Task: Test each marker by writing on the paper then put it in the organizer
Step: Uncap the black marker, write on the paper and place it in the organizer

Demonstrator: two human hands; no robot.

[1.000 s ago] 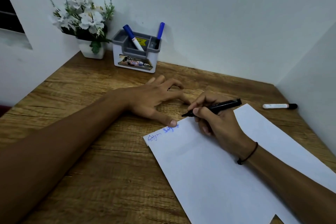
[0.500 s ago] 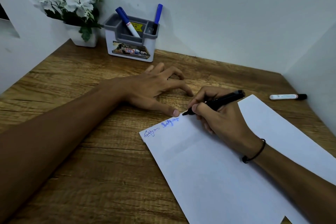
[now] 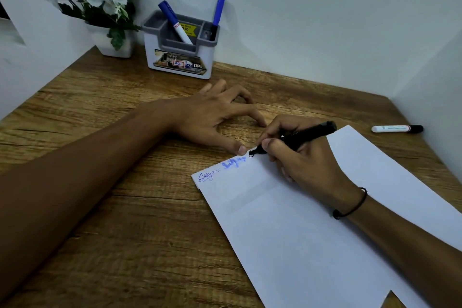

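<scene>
My right hand grips a black marker with its tip touching the top edge of the white paper, where a small black mark shows beside two blue scribbles. My left hand rests on the wooden desk with fingers spread, its thumb pressing near the paper's top edge. A grey and white organizer stands at the back against the wall and holds two blue-capped markers in separate compartments. A white marker with a black cap lies on the desk at the far right.
A white pot of artificial white flowers stands left of the organizer. White walls close in the desk at the back, left and right. Bare wooden desk lies below my left forearm.
The view has tilted and shifted slightly. The black marker's tip has come down onto the paper's top edge and left a small black mark. My left hand has stayed in place.
</scene>
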